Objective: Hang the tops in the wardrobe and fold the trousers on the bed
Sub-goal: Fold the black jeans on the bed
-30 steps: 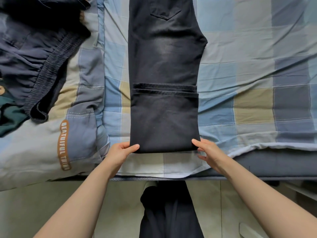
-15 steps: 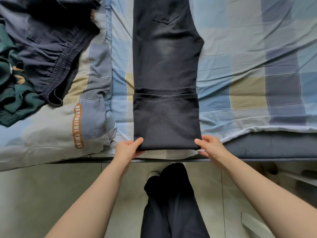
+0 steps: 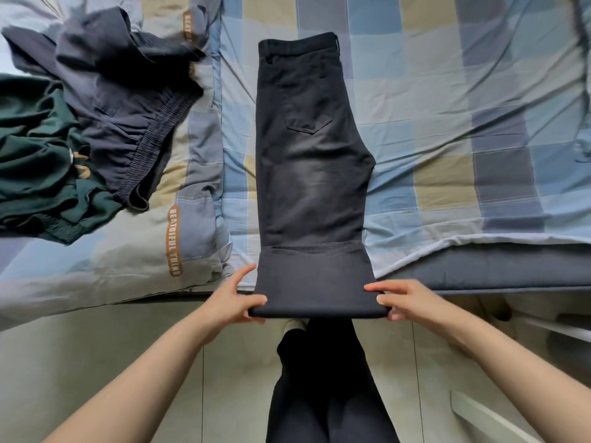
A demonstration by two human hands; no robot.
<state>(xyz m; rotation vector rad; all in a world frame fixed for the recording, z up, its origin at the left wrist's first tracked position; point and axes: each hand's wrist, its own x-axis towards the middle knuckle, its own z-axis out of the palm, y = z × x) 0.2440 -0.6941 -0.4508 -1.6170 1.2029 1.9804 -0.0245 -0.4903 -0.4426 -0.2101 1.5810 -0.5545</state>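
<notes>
Checked bed carries black trousers, lying between and beyond both grips. Left grip and right grip each pinch one near corner of the folded edge, lifted over the bed edge.

Both arms are stretched fwd. A dark folded edge is pinched by the left hand & right hand — thumbs on top, fingers curled under.

My left hand and right hand each pinch a corner of the black trousers' folded end, lifted off the checked bed edge.
</notes>
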